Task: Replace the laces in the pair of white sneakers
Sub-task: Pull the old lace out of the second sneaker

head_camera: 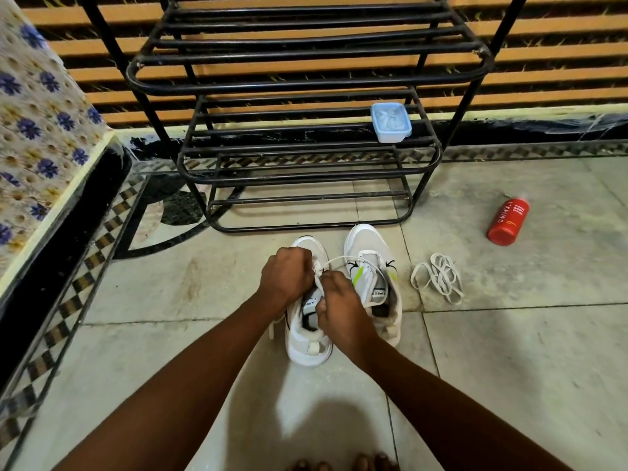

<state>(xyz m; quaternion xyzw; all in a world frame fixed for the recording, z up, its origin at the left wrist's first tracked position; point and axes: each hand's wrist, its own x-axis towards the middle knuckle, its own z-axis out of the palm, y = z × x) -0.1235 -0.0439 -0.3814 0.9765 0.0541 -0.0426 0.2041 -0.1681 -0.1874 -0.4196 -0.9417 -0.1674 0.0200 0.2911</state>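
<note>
Here I see both hands over the left sneaker (307, 348). My left hand (286, 274) and right hand (339, 302) each pinch its white lace (339, 260), fingers curled.

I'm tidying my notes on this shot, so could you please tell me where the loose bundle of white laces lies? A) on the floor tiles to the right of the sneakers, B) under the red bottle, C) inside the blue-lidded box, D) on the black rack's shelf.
A: the loose laces lie in a heap on the floor tiles, just right of the right-hand sneaker and apart from the red bottle.
</note>
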